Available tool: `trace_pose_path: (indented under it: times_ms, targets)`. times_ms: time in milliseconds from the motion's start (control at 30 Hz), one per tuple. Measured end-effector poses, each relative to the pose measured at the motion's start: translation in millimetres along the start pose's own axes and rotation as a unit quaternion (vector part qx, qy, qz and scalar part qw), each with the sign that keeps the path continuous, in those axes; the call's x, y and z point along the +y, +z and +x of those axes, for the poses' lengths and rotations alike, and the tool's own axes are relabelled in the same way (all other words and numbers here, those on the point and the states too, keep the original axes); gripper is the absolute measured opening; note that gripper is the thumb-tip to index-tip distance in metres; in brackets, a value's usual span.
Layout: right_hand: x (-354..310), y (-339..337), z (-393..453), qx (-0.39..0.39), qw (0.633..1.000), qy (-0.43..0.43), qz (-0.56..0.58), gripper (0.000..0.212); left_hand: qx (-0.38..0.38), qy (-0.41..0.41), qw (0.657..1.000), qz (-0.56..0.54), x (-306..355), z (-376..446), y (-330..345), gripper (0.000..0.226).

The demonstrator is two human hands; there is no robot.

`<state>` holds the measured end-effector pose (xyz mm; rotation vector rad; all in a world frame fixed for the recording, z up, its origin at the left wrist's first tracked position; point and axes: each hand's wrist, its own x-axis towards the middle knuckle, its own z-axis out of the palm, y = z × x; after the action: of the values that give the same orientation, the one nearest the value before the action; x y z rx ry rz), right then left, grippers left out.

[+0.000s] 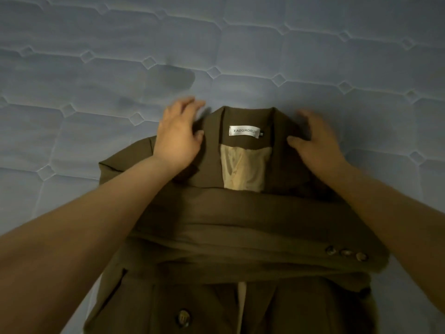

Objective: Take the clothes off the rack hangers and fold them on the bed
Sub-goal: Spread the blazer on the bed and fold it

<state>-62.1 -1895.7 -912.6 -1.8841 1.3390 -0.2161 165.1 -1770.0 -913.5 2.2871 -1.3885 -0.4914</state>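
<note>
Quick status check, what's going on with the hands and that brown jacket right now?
Left hand and right hand open, flat on the shoulders. Brown jacket front-up on the mattress, sleeves folded across. Nothing in the way.

A blue quilted mattress (313, 56) with diamond-stitched seams fills the view, marked by a darker patch (178, 77).

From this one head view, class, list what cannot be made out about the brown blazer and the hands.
- Blazer hem: cut off by the bottom edge.
- Right hand fingertips: motion-blurred, so contact is unclear.
- Small size tag: too small to read.
- Rack and hangers: out of frame.
</note>
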Motion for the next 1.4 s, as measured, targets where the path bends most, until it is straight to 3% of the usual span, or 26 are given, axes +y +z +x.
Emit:
trace_pose_path:
  times_ms: [100, 233, 400, 700, 800, 1067, 1200, 1300, 1400]
  targets:
    - [4, -7, 7, -0.058, 0.993, 0.045, -0.089, 0.067, -0.050, -0.068, 0.995, -0.044, -2, -1, -2, 0.061]
    - [-2, -8, -5, -0.061, 0.995, 0.058, -0.052, 0.059, -0.063, -0.076, 0.994, -0.049, 1, -8, -2, 0.062]
    - [-20, -12, -27, -0.044, 0.997, 0.031, -0.052, 0.036, -0.047, -0.038, 0.998, 0.010, 13, -15, -15, 0.041]
    - [-63, -58, -89, -0.057, 0.998, -0.001, 0.014, 0.028, -0.011, 0.011, 1.000, -0.003, 25, -73, -86, 0.016]
    - [-77, -69, -121, -0.066, 0.998, -0.015, 0.015, 0.026, -0.025, 0.036, 0.999, 0.009, 30, -103, -111, 0.015]
    - [-77, -76, -220, -0.101, 0.975, -0.143, -0.138, 0.024, -0.112, 0.121, 0.986, 0.018, 32, -197, -133, 0.036]
    - [-60, -63, -272, -0.125, 0.938, -0.204, -0.253, 0.033, -0.162, 0.178, 0.969, 0.055, 25, -248, -130, 0.026]
    - [-48, -41, -306, -0.215, 0.855, -0.195, -0.429, 0.041, -0.221, 0.205, 0.941, 0.156, 26, -289, -119, 0.015]
    - [-33, -13, -336, -0.266, 0.816, -0.195, -0.474, 0.046, -0.274, 0.171, 0.908, 0.266, 26, -322, -95, 0.022]
